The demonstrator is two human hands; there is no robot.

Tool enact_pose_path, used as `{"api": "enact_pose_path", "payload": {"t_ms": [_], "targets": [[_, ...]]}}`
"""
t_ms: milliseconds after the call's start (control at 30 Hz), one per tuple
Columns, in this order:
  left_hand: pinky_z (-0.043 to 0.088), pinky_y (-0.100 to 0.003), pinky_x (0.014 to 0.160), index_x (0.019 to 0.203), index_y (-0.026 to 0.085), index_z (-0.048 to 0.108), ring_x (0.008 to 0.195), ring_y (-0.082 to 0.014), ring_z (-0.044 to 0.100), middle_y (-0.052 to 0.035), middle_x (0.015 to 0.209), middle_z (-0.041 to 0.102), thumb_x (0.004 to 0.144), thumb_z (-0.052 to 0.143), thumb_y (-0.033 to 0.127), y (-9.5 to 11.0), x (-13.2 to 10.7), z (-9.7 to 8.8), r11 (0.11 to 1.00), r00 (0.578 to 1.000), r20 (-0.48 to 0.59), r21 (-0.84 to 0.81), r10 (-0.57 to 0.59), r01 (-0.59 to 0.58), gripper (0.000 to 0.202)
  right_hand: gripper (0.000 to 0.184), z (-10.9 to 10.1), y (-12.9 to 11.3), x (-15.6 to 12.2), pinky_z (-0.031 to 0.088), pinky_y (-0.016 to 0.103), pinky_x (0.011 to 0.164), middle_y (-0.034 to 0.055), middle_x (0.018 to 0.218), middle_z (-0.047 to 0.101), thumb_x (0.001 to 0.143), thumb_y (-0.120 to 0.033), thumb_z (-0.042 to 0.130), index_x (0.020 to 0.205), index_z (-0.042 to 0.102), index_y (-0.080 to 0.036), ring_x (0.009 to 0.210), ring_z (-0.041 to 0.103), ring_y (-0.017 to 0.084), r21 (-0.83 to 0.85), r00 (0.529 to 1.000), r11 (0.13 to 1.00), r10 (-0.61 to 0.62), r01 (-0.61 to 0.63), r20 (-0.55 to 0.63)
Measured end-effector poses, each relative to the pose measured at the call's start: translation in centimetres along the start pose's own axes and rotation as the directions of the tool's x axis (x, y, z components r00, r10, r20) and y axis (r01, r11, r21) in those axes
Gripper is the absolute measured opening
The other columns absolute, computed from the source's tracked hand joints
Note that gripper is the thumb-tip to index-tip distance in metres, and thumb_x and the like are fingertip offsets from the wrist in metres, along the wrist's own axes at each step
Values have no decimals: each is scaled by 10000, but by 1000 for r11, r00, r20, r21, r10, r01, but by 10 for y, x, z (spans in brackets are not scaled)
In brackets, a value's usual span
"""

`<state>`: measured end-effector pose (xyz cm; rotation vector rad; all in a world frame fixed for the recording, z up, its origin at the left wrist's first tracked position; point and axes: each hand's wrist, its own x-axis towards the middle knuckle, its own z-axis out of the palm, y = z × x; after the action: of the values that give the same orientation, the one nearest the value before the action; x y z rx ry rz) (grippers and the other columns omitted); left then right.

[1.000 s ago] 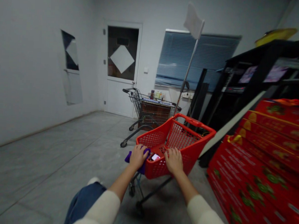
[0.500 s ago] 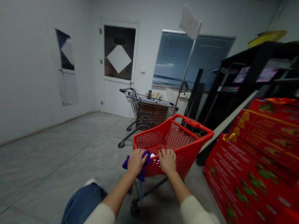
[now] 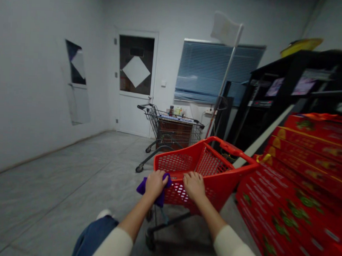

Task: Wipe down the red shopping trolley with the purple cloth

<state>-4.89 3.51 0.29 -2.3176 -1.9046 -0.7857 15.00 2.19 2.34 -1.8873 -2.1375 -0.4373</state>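
Note:
A red plastic shopping cart [image 3: 175,162] stands right in front of me, its handle end pointing away to the right. My left hand [image 3: 155,184] is closed on a purple cloth [image 3: 160,200] and presses it against the near rim of the basket. Part of the cloth hangs down outside the rim. Over the same rim, a little to the right, my right hand [image 3: 194,185] has its fingers curled around the edge, gripping the cart. The inner side of both hands is hidden.
Behind stands a dark wire shopping cart [image 3: 178,127] beside a brown cabinet. Stacked red boxes [image 3: 298,186] line the right side, near a black rack [image 3: 289,69]. A white flag [image 3: 224,29] rises on a pole behind the red cart. A white door [image 3: 134,111] is at the back.
The red cart has turned slightly, its handle end swinging right toward the stacked boxes. The flag pole appears farther right. Both hands keep their hold on the rim.

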Motion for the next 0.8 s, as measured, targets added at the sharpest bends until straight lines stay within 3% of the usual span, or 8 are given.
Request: {"api": "enact_pose_path", "payload": {"t_ms": [100, 167, 300, 400, 500, 633, 800], "targets": [[406, -301, 897, 1060, 227, 650, 1038, -192, 576, -47, 1085, 662, 960, 450, 374, -15, 0, -4, 999, 1000, 21, -45, 11, -10, 267, 405, -4, 22, 1, 243, 392, 983, 104, 1061, 680, 1000, -363, 320, 1045, 694, -215, 1044, 531, 240, -61, 995, 995, 81, -84, -63], [406, -316, 892, 1062, 217, 648, 1033, -204, 571, -60, 1077, 661, 966, 434, 373, -13, 0, -4, 999, 999, -4, -15, -36, 35, 282, 398, -2, 27, -1, 232, 417, 985, 90, 1049, 689, 1002, -352, 315, 1036, 693, -229, 1020, 533, 245, -70, 993, 993, 90, -96, -78], [400, -359, 853, 1045, 195, 656, 985, -235, 567, -95, 1041, 660, 969, 406, 386, 21, 3, 0, 989, 990, -58, 65, -126, 130, 323, 385, 4, 18, -4, 218, 450, 981, 78, 1037, 697, 998, -325, 326, 978, 700, -236, 1011, 529, 257, -58, 984, 988, 134, -142, -121], [391, -374, 843, 1043, 189, 662, 998, -254, 561, -109, 1042, 655, 957, 423, 421, 52, 7, 4, 992, 993, -75, 73, -95, 101, 344, 365, 7, 13, -5, 209, 455, 983, 76, 1024, 697, 994, -321, 346, 957, 699, -236, 1022, 524, 261, -53, 979, 988, 139, -148, -146], [391, -384, 840, 1061, 199, 657, 1020, -270, 554, -112, 1056, 644, 944, 437, 475, 67, 10, 8, 997, 996, -82, 62, -38, 44, 372, 350, 8, 14, -6, 204, 448, 986, 69, 1021, 694, 995, -312, 351, 957, 691, -241, 1020, 522, 253, -55, 979, 988, 132, -142, -155], [397, -366, 839, 1083, 214, 641, 1003, -243, 568, -91, 1072, 642, 964, 416, 436, 45, 12, 5, 998, 999, -41, 62, -6, 9, 338, 351, 10, 18, -7, 211, 427, 987, 58, 1008, 688, 1000, -305, 343, 955, 685, -240, 1011, 518, 240, -53, 978, 989, 127, -137, -164], [400, -333, 844, 1094, 217, 630, 1030, -222, 566, -77, 1095, 646, 975, 406, 416, -1, 10, -3, 994, 996, -6, 63, -94, 94, 322, 347, 13, 15, -5, 204, 434, 1001, 65, 1013, 684, 996, -306, 351, 955, 688, -232, 1001, 509, 241, -26, 974, 988, 145, -152, -173]]}}
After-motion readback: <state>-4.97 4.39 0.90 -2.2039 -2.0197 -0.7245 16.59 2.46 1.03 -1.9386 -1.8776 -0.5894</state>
